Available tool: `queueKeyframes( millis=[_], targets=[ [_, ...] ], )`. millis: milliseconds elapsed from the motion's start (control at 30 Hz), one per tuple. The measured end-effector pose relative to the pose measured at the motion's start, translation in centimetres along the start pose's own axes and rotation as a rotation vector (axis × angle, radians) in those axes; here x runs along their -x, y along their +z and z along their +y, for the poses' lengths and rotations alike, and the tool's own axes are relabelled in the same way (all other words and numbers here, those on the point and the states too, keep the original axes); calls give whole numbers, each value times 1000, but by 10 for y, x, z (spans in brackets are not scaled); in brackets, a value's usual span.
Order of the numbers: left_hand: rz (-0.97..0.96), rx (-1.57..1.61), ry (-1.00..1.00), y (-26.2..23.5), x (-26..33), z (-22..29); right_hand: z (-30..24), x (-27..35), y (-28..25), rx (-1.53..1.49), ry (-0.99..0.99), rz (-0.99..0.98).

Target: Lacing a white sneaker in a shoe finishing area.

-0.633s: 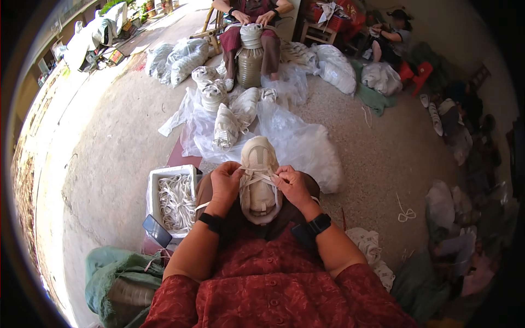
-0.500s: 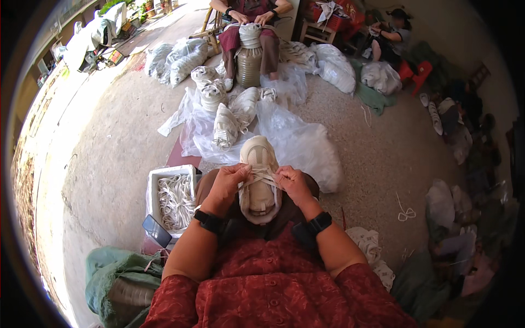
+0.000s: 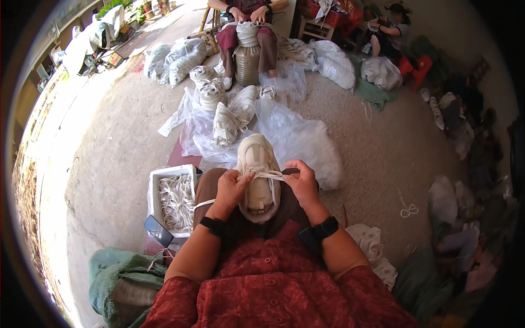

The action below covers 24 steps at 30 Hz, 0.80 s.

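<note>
A cream shoe [image 3: 256, 150] rests upright between my knees, its toe pointing away from me. White shoelace [image 3: 269, 174] crosses over its opening. My left hand [image 3: 233, 188] pinches the lace at the shoe's left edge, and a loose lace end trails out to the left of that wrist. On the other side, my right hand [image 3: 302, 185] has thumb and fingers closed on the lace, which is stretched between both hands; its index finger is raised. The lace holes under my fingers are hard to make out.
A white foam box [image 3: 153, 191] of white laces stands at my left, a phone [image 3: 158, 230] against it. Ahead, several cream shoes [image 3: 224, 124] lie on clear plastic sheeting [image 3: 303, 142]. Beyond sits a person [image 3: 249, 13] with a shoe on a ribbed jar [image 3: 249, 66]. Filled bags [image 3: 333, 65] stand behind.
My right hand has moved right, away from the shoe, drawing the lace out. My left hand has shifted slightly down, and a lace end now shows beside it.
</note>
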State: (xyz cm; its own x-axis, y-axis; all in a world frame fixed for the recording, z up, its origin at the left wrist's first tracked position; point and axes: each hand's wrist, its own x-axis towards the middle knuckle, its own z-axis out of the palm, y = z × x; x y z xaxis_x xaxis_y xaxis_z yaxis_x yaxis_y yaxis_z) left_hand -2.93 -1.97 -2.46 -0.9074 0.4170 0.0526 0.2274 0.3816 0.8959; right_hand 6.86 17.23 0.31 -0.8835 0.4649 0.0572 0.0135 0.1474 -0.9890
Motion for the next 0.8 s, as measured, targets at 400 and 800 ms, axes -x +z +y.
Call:
queueKeyframes(
  millis=[400, 800],
  targets=[
    [21, 103, -84, -44, 24, 2, 32, 10, -83, -794, 385, 295],
    [-146, -155, 392, -112, 74, 35, -73, 50, -95, 761, -664, -208]
  ],
)
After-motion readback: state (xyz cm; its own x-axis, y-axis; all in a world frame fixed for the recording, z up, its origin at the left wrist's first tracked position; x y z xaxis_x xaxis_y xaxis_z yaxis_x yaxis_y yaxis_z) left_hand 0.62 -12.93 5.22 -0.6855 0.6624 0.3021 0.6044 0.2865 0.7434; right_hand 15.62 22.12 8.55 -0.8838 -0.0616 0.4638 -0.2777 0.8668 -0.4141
